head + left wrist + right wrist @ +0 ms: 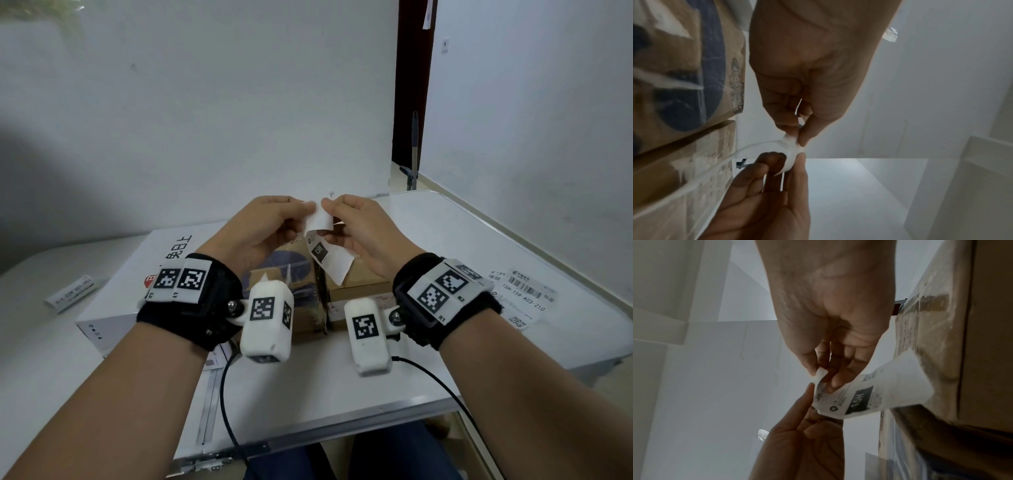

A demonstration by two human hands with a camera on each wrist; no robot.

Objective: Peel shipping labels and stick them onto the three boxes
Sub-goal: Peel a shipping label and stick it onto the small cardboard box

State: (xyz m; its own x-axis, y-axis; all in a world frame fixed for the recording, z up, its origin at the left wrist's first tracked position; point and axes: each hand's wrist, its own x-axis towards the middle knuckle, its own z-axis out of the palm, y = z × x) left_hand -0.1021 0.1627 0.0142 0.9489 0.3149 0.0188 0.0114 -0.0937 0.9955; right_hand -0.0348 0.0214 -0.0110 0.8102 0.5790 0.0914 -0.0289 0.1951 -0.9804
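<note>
Both hands hold one shipping label (330,255) in the air above the boxes; it is white with a black "15H" block, and its lower end hangs free. My left hand (303,208) pinches its top corner between thumb and forefinger, also seen in the left wrist view (797,135). My right hand (329,219) pinches the same curled top end from the other side (821,374). Below stand a brown box with blue print (291,270), a plain brown box (363,279) beside it, and a large white box (137,274) to the left.
One loose label (70,293) lies on the white table (428,370) at the left, and another label sheet (522,296) lies at the right. Black cables run from the wrist cameras over the table's front edge. A wall stands close behind.
</note>
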